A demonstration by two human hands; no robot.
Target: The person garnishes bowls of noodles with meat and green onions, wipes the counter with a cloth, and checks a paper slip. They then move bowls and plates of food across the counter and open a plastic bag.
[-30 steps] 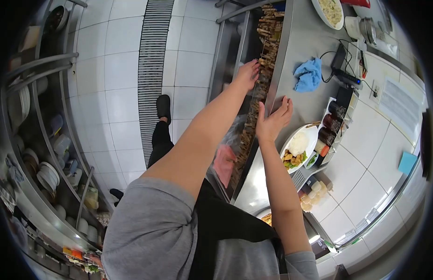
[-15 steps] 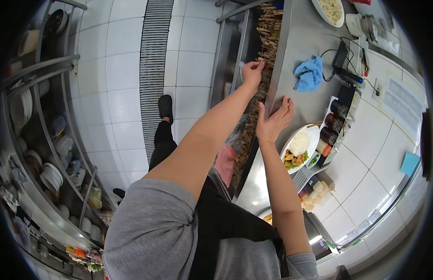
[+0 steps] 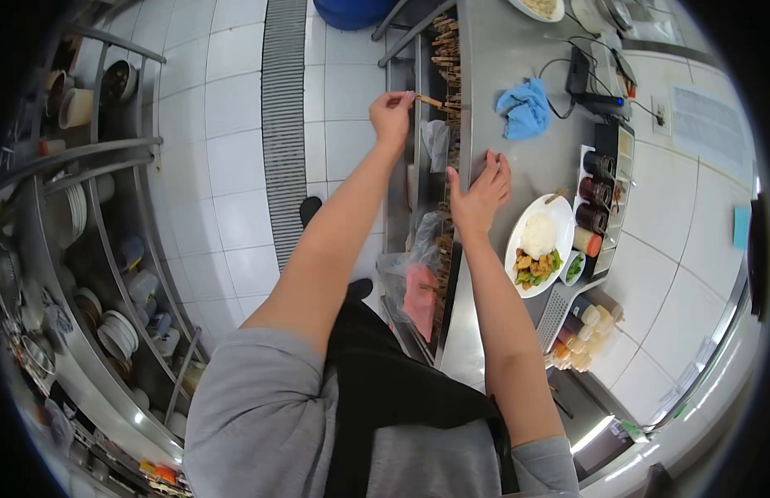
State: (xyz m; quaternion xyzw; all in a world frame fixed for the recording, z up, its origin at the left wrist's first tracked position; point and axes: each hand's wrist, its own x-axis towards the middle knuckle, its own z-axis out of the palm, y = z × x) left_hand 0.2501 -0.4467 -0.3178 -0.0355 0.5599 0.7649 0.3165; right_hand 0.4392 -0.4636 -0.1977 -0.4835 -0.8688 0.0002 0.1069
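Note:
Pinched between the thumb and fingers of my left hand [image 3: 391,116] is the end of a thin wooden clothespin [image 3: 429,101], out from the counter's front edge. Its far end meets a dense row of wooden clothespins [image 3: 447,54] along that edge; whether it is joined to them is unclear. My right hand [image 3: 482,196] rests on the steel counter [image 3: 501,170] by the edge, fingers spread and holding nothing. Beyond it lies a crumpled blue cloth [image 3: 524,109]. A white oval plate [image 3: 556,207] with rice and browned pieces on greens sits to its right.
Dark sauce jars [image 3: 596,192] stand behind the plate beside a small bowl of greens [image 3: 574,268]. Cables and a black device [image 3: 577,70] lie farther back. A pink sheet [image 3: 420,300] and clear plastic hang below the edge. Dish shelves [image 3: 119,332] stand at the left.
My left hand has pulled away from the clothespin row toward the left, with one clothespin showing in its grip. My right hand stays on the counter. The view has shifted.

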